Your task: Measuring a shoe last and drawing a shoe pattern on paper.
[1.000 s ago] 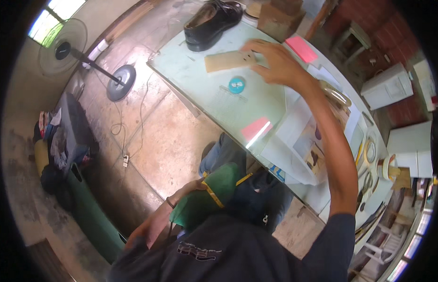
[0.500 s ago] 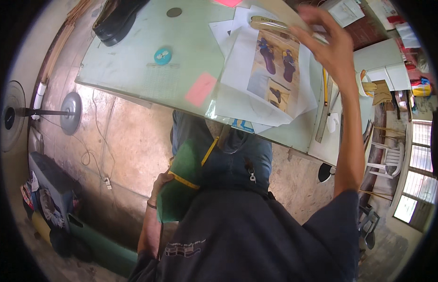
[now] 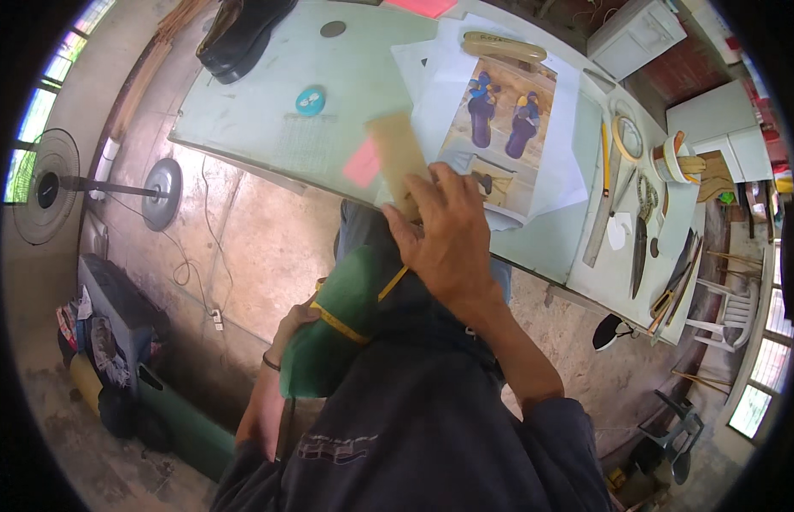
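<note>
Between the right hand's (image 3: 448,247) fingers (image 3: 431,192) sits a tan flat board strip (image 3: 397,154), blurred; fingers clamped on its lower end, the rest sticking up past the fingertips over the near edge of the pale green counter (image 3: 243,111). Just left of the fingers, touching the strip's side, a pink paper square (image 3: 361,164). Just right of the fingers and beyond them, a printed sheet showing sandals (image 3: 504,128) lying on loose white papers (image 3: 567,162). Beyond that, far side of the fingertips, a tan shoe last (image 3: 504,47) lies flat on the papers. Well left of the fingers on the counter: a round teal disc (image 3: 310,101), farther out a black leather shoe (image 3: 239,34) at the far corner. Well right of the fingers: a long metal ruler (image 3: 603,218), a yellow pencil (image 3: 604,147), scissors (image 3: 643,235), a tape roll (image 3: 625,136).

Below the right fingers, at the lap, left hand (image 3: 290,328) grips the low end of a green roll (image 3: 337,328) with a yellow measuring tape (image 3: 350,328) across it; left fingers wrapped behind the roll, mostly hidden, so closed around it as far as seen. Floor well left: standing fan (image 3: 47,183), cables, dark bags
</note>
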Tool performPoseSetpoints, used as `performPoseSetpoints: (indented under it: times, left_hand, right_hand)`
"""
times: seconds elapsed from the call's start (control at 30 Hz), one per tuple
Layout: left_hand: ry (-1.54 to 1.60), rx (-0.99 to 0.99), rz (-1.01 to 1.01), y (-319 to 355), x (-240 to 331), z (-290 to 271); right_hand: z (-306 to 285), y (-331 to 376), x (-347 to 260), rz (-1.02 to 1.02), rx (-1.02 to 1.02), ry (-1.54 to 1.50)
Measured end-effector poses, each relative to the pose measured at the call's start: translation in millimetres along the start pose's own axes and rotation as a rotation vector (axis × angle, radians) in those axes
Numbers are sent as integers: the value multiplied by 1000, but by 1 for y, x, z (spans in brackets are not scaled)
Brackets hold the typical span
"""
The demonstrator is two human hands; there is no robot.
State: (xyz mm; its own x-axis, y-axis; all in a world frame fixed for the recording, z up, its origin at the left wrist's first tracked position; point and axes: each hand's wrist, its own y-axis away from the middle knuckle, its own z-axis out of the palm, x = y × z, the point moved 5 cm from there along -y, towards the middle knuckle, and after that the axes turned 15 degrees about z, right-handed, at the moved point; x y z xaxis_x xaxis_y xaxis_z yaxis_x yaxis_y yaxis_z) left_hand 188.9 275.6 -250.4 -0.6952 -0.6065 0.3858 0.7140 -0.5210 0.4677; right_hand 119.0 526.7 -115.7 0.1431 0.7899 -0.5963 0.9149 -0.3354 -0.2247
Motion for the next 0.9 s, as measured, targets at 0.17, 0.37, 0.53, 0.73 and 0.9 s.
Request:
performPoseSetpoints:
  times: [0.17,0.37,0.53,0.73,0.9]
  left_hand:
    - [-19,-10,-34,15,19,15]
    - [133,-190,-99,33,52,58]
    - [73,-192,-37,15,60,76]
    - [29,-191,3,-11,52,87]
    - [-13,-184,9,-33,33,107]
  right_hand:
    - [-28,31,-3,-13,-58,-189]
    - [32,66,3,202,-587,-1019]
    - [107,97,-13,366,-1179,-1468]
    - [94,139,49,431,-1433,-685]
    - [40,129,39,364,-945,-970]
